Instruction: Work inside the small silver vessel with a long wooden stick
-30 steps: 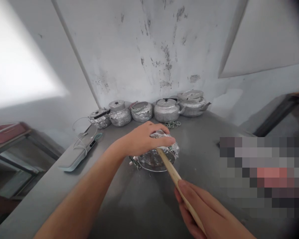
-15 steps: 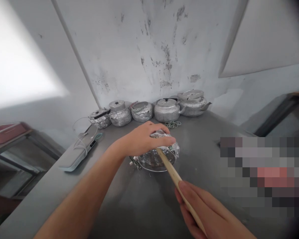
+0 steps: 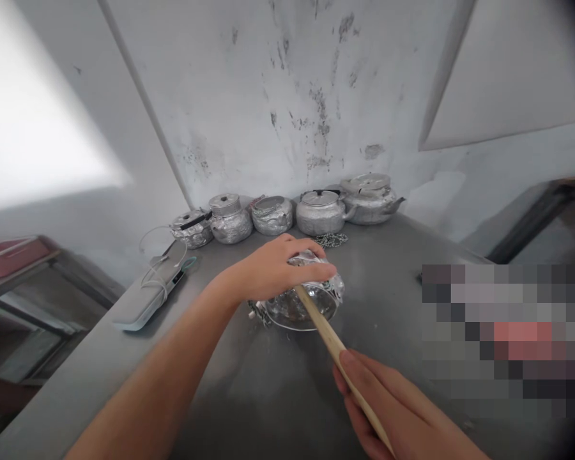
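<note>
A dented, shiny aluminium pot (image 3: 323, 306) lies tipped on the table, its round mouth facing me. My left hand (image 3: 280, 271) grips it from above, thumb and fingers spread over its upper side. In my right hand (image 3: 378, 399) is a pale wooden stick (image 3: 322, 326), fingers wrapped round its near part. The stick's far end reaches into the pot's mouth; its tip is hidden beneath my left hand. A dark-and-white patterned cord (image 3: 261, 314) lies against the pot's left side.
Several dented aluminium kettles (image 3: 320, 214) line the wall at the table's (image 3: 249, 396) back. Another patterned cord (image 3: 332, 240) lies before them. At left rests a light power bank (image 3: 146, 306) with a white cable. A red tray (image 3: 14, 255) stands on a side table.
My right hand and the wooden stick have shifted slightly left across the pot's mouth. My left hand stays on the pot.
</note>
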### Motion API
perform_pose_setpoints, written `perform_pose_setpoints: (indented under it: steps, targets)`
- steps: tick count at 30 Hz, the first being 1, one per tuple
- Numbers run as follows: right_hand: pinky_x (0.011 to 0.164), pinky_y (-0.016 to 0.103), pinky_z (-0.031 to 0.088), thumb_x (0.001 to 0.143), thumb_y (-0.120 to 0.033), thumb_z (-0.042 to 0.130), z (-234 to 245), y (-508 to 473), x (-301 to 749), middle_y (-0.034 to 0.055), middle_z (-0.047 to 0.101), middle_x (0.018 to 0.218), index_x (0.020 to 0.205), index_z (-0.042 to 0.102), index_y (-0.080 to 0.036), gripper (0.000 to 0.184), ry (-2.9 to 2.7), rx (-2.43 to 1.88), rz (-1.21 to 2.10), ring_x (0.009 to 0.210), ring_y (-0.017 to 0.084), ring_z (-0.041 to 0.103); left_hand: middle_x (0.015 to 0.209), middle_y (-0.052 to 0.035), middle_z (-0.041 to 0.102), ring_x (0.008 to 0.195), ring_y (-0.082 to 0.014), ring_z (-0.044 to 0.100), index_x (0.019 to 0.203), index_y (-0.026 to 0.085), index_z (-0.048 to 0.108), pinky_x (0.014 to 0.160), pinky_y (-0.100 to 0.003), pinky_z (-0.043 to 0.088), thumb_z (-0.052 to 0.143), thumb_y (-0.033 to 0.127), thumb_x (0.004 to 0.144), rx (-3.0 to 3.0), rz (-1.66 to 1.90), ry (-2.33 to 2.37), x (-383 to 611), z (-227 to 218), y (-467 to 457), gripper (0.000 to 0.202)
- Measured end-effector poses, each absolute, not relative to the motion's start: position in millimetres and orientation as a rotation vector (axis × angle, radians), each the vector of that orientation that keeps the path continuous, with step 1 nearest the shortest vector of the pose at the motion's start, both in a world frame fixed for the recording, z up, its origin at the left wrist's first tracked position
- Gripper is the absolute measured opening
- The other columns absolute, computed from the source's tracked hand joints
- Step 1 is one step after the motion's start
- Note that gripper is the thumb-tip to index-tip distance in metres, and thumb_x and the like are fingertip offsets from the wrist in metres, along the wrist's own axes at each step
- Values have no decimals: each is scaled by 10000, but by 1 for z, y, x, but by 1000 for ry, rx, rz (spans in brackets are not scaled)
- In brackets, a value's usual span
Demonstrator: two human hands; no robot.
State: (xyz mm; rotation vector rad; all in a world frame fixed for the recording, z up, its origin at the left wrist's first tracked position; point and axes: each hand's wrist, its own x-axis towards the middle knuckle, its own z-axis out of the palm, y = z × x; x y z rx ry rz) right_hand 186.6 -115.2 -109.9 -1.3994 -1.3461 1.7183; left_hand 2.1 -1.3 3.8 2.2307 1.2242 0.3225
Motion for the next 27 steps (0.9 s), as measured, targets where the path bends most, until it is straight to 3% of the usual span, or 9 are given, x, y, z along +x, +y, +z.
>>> perform_pose_setpoints:
  steps: [8, 13, 19, 22, 27]
  targets:
    - [390, 237, 379, 971, -635, 302, -100, -117, 189, -55, 407, 513, 768, 529, -261, 482, -1386, -1476, 1666, 396, 123, 397, 1294, -27, 559, 1114, -269, 573, 1280, 371, 621, 952, -373, 439, 520, 706, 902, 2244, 323, 1220, 1, 4, -1, 514]
    - [421, 256, 444, 901, -642, 485, -93, -114, 193, -33, 473, 486, 764, 585, -266, 413, -1461, -1520, 1660, 441, 161, 509, 1318, -10, 583, 1169, -276, 565, 1279, 385, 630, 979, -376, 438, 407, 754, 933, 2279, 364, 1215, 0, 2, -2, 553]
    - [379, 222, 391, 1035, -534, 167, -89, -108, 194, -55, 517, 521, 890, 551, -248, 500, -1572, -1519, 1654, 348, 105, 461, 1521, -5, 471, 1315, -325, 500, 1505, 374, 411, 1050, -411, 416, 474, 779, 890, 2309, 478, 1243, 0, -3, -4, 740]
    - [362, 233, 372, 1030, -560, 155, -94, -108, 197, -40, 559, 524, 903, 568, -257, 528, -1651, -1603, 1578, 350, 117, 497, 1500, -53, 501, 1300, -354, 515, 1496, 290, 453, 1037, -437, 433, 450, 833, 856, 2336, 504, 1335, 3, -6, -5, 839]
    - [592, 295, 500, 1024, -522, 259, -86, -106, 203, -38, 472, 484, 772, 567, -269, 471, -1989, -1720, 1027, 472, 155, 555, 1483, -81, 524, 1306, -365, 514, 1470, 206, 505, 1040, -460, 439, 385, 864, 852, 2439, 525, 1406, 7, -7, -9, 910]
